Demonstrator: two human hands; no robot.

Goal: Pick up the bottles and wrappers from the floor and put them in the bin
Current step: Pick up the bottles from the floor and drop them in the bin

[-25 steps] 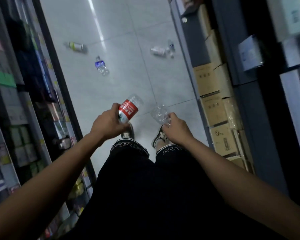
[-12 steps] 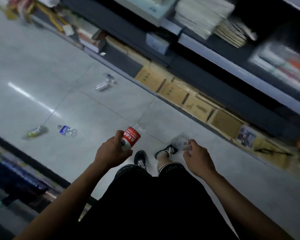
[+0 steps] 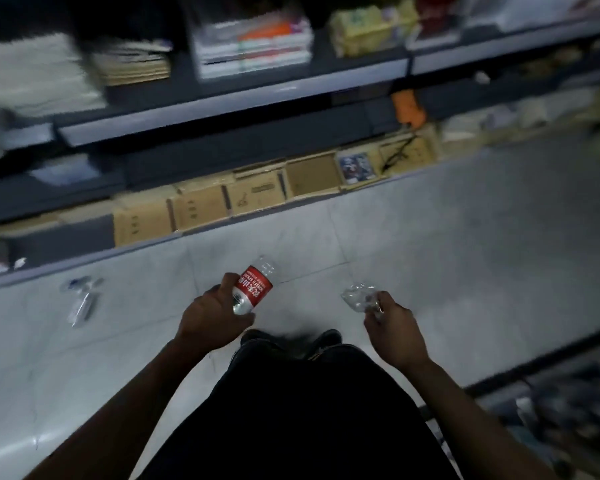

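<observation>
My left hand [image 3: 212, 315] grips a clear bottle with a red label [image 3: 253, 289], its neck pointing up and away from me. My right hand [image 3: 394, 327] holds a crumpled clear plastic bottle [image 3: 359, 296] by its near end. Both are held in front of my legs, above the pale tiled floor. Another clear bottle [image 3: 82, 299] lies blurred on the floor at the left, close to the foot of the shelving. No bin is in view.
A long dark shelving unit [image 3: 222, 98] runs across the top, with stacked goods on it and a row of cardboard boxes [image 3: 201, 206] at floor level. A second shelf edge [image 3: 551, 382] shows at lower right. My feet [image 3: 291, 339] are below my hands.
The view has swung to the right, so the shelving now runs across the top and the two far bottles are out of sight. Both hands keep their bottles and have spread a little apart.
</observation>
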